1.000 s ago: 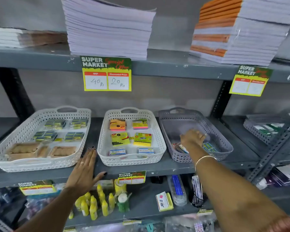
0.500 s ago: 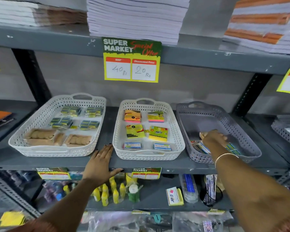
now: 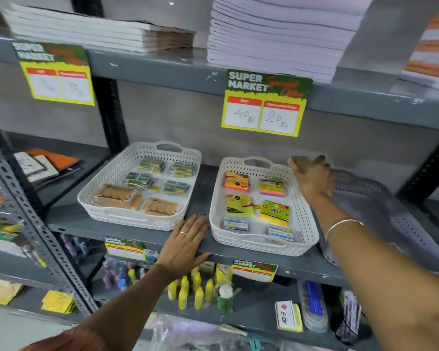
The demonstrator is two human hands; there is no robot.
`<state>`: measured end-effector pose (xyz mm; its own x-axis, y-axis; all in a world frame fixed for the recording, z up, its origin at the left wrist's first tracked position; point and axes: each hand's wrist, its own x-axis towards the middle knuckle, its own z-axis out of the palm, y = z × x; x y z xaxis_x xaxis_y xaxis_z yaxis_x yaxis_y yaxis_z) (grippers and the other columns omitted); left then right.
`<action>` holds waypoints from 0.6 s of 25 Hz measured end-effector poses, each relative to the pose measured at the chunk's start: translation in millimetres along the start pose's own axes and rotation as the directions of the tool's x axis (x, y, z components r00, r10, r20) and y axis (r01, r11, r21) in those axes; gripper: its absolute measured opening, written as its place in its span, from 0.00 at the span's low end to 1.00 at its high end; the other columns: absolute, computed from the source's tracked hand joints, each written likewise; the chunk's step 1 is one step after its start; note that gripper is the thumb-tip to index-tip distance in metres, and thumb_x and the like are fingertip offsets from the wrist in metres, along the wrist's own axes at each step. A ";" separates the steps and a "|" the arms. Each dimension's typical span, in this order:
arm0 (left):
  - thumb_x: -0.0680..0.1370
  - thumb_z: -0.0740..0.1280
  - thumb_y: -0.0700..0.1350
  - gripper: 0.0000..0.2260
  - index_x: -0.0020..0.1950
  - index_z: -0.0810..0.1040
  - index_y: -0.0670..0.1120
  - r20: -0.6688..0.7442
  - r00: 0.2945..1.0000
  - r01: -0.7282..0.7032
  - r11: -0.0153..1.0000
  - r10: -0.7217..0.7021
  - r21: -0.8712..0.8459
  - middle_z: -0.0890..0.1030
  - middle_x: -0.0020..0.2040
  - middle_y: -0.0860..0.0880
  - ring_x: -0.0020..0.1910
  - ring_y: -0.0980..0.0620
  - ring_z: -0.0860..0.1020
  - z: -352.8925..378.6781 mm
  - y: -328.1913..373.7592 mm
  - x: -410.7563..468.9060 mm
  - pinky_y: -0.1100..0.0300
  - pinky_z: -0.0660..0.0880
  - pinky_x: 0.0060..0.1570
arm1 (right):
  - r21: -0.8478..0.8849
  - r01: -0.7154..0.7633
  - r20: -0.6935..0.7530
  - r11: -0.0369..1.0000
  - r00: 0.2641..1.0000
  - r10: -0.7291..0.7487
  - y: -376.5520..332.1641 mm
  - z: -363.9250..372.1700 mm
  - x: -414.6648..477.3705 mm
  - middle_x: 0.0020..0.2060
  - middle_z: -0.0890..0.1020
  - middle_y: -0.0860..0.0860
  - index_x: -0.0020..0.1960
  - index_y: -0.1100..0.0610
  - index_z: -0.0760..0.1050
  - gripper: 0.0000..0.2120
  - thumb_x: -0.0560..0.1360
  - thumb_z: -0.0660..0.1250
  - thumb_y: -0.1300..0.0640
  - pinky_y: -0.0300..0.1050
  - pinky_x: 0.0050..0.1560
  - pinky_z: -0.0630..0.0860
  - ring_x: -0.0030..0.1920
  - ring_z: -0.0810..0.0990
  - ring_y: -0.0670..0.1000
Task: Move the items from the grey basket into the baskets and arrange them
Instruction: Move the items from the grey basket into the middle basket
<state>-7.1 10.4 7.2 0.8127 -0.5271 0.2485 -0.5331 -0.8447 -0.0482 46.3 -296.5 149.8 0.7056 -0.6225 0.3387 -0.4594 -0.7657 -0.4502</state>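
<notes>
The right hand is raised over the far right corner of the middle white basket, its grip closed on a small tan packet pinched between fingertips and thumb. The packet looks light and fairly stiff, probably a wrapped block like the brown packs lying in the left white basket, so a light pinch across its short sides should be enough; a plastic wrap could be slippery. The left hand lies flat and open on the shelf edge between the two white baskets, holding nothing. The grey basket sits just right of the middle one, its contents blurred.
</notes>
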 end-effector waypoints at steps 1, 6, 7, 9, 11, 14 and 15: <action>0.72 0.54 0.63 0.32 0.67 0.66 0.42 -0.036 0.999 0.002 1.000 -0.002 0.019 0.74 0.66 0.42 0.68 0.46 0.61 -7.3 -6.2 -2.8 0.52 0.50 0.69 | 0.040 0.040 0.011 0.998 0.999 -0.041 -22.4 3.1 -6.6 0.59 0.76 0.66 0.64 0.65 0.66 0.31 0.74 0.65 0.42 0.55 0.54 0.74 0.62 0.73 0.64; 0.75 0.44 0.66 0.36 0.71 0.59 0.39 -0.118 0.961 0.255 0.967 -0.250 0.028 0.66 0.71 0.40 0.71 0.45 0.55 -42.3 -76.2 -17.5 0.52 0.43 0.70 | 0.300 0.267 0.152 0.916 0.934 -0.323 -128.6 28.3 -56.2 0.58 0.78 0.63 0.62 0.64 0.68 0.25 0.73 0.67 0.49 0.53 0.53 0.74 0.61 0.75 0.62; 0.74 0.43 0.67 0.38 0.71 0.59 0.39 -0.103 0.950 0.300 0.954 -0.296 0.025 0.65 0.72 0.40 0.72 0.46 0.55 -45.7 -94.3 -24.4 0.53 0.42 0.70 | 0.315 0.320 0.192 0.893 0.900 -0.391 -147.9 36.0 -69.3 0.58 0.78 0.62 0.62 0.64 0.69 0.24 0.73 0.67 0.50 0.53 0.54 0.75 0.61 0.75 0.62; 0.72 0.42 0.70 0.42 0.72 0.58 0.39 -0.048 0.940 0.340 0.939 -0.338 0.050 0.63 0.73 0.40 0.73 0.45 0.58 -46.6 -123.4 -37.7 0.52 0.43 0.71 | 0.328 0.422 0.273 0.845 0.814 -0.513 -175.2 53.0 -95.6 0.58 0.78 0.61 0.62 0.62 0.69 0.24 0.72 0.68 0.51 0.51 0.53 0.75 0.60 0.76 0.62; 0.70 0.41 0.73 0.45 0.73 0.57 0.40 0.015 0.944 0.327 0.942 -0.329 0.077 0.63 0.73 0.41 0.73 0.44 0.60 -42.5 -142.0 -47.3 0.52 0.44 0.70 | 0.347 0.488 0.372 0.801 0.712 -0.595 -190.7 72.1 -120.9 0.59 0.78 0.60 0.63 0.60 0.69 0.25 0.71 0.70 0.50 0.49 0.52 0.75 0.60 0.77 0.61; 0.68 0.42 0.75 0.47 0.72 0.58 0.40 0.026 0.950 0.308 0.947 -0.312 0.092 0.66 0.72 0.41 0.71 0.43 0.64 -36.1 -149.6 -49.5 0.51 0.45 0.70 | 0.341 0.562 0.515 0.754 0.559 -0.650 -193.5 97.2 -149.7 0.63 0.76 0.60 0.65 0.59 0.68 0.29 0.70 0.71 0.47 0.50 0.56 0.73 0.62 0.75 0.60; 0.68 0.42 0.75 0.47 0.72 0.59 0.39 0.021 0.951 0.306 0.948 -0.309 0.090 0.68 0.71 0.41 0.70 0.43 0.65 -34.8 -150.5 -49.9 0.50 0.46 0.70 | 0.339 0.580 0.541 0.741 0.524 -0.658 -192.4 103.9 -156.4 0.63 0.75 0.60 0.66 0.60 0.68 0.30 0.70 0.71 0.45 0.50 0.57 0.73 0.63 0.75 0.60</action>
<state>24.3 167.2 35.7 0.9422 -0.2426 0.2312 -0.2358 -0.9701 -0.0570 80.3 -35.0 97.5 0.9638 0.2652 0.0261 0.2516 -0.8731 -0.4175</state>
